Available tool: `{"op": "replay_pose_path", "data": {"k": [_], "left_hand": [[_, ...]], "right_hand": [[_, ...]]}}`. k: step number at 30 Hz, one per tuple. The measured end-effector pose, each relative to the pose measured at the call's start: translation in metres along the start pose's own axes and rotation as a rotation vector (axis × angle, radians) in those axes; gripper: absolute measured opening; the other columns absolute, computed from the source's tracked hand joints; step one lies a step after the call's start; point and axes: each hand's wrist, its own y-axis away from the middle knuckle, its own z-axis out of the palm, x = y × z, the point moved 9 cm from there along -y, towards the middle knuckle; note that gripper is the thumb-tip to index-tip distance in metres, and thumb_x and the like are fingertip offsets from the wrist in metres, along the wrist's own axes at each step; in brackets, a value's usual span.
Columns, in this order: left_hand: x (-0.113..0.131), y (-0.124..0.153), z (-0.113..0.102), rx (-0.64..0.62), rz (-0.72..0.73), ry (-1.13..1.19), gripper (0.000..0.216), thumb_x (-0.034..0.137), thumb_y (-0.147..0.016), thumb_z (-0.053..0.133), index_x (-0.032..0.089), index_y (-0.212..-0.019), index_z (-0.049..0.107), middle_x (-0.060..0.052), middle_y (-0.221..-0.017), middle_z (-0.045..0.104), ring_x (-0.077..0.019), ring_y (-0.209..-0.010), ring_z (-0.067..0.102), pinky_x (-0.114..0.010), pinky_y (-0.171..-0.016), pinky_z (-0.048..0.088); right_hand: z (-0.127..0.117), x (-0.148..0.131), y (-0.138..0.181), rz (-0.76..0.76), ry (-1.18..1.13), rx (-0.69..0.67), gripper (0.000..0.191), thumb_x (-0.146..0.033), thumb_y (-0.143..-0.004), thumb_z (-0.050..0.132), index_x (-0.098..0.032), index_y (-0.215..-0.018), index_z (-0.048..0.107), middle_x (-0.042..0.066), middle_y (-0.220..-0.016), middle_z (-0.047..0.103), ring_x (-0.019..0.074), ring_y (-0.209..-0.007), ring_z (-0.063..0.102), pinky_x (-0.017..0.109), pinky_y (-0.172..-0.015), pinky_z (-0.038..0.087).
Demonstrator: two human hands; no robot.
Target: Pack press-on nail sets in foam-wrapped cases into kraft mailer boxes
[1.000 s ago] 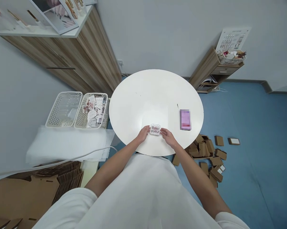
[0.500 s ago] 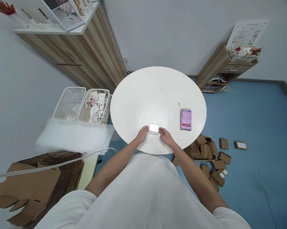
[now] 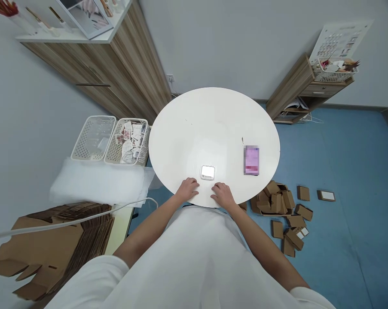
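A small flat case with rounded corners, clear at its rim and bright white on top (image 3: 207,172), lies on the white oval table (image 3: 213,116). My left hand (image 3: 187,189) rests on the tabletop just below and left of the case, fingers stretched out and holding nothing. Below and to the right of it, my right hand (image 3: 222,195) also lies on the table with its fingers apart. Neither hand touches the case. Farther right sits a pink-purple rectangular item (image 3: 252,160), its surface blurred by pixelation.
On the left stand a white basket of cards (image 3: 145,148), another white basket (image 3: 79,148), white wrapping sheets (image 3: 97,182) and flattened cardboard (image 3: 48,244). Small cardboard boxes (image 3: 277,201) are heaped on the blue floor at right. A white cable (image 3: 84,219) crosses the left side.
Both hands have come away from the sides of the case and moved back toward my body, onto the tabletop. The case stays in place.
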Motion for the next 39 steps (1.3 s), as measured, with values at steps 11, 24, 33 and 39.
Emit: {"op": "replay_pose_path", "data": {"k": [11, 24, 33, 39], "left_hand": [[0.009, 0.002, -0.004, 0.038, 0.064, -0.055, 0.023, 0.036, -0.081, 0.045, 0.022, -0.088, 0.061, -0.007, -0.094, 0.056, -0.0212, -0.09, 0.049, -0.036, -0.082, 0.034], [0.001, -0.003, -0.019, 0.076, -0.009, 0.017, 0.022, 0.023, -0.082, 0.038, 0.023, -0.084, 0.06, -0.005, -0.089, 0.062, -0.0198, -0.085, 0.055, -0.037, -0.088, 0.031], [0.003, 0.006, -0.022, 0.007, -0.01, 0.127, 0.027, 0.031, -0.083, 0.034, 0.025, -0.083, 0.061, -0.003, -0.085, 0.065, -0.0192, -0.079, 0.057, -0.036, -0.087, 0.034], [-0.009, -0.002, -0.031, 0.039, -0.115, 0.189, 0.028, 0.034, -0.082, 0.036, 0.026, -0.094, 0.06, -0.002, -0.091, 0.065, -0.0204, -0.084, 0.058, -0.033, -0.082, 0.041]], "right_hand": [[-0.009, -0.001, -0.009, 0.037, 0.046, -0.005, 0.021, -0.021, -0.087, 0.037, -0.019, -0.084, 0.057, 0.006, -0.09, 0.056, 0.0181, -0.083, 0.049, 0.03, -0.072, 0.035], [-0.035, -0.004, 0.0, -0.022, -0.033, 0.051, 0.03, -0.032, -0.075, 0.057, -0.021, -0.103, 0.053, 0.008, -0.107, 0.055, 0.0218, -0.101, 0.049, 0.037, -0.089, 0.031], [-0.032, 0.013, 0.017, 0.098, -0.156, 0.012, 0.026, -0.023, -0.088, 0.033, -0.022, -0.092, 0.058, 0.003, -0.093, 0.061, 0.016, -0.085, 0.057, 0.03, -0.079, 0.037], [-0.041, 0.025, -0.001, 0.194, -0.345, 0.072, 0.026, -0.023, -0.085, 0.036, -0.022, -0.1, 0.058, 0.004, -0.1, 0.061, 0.0169, -0.093, 0.056, 0.029, -0.079, 0.041]]}}
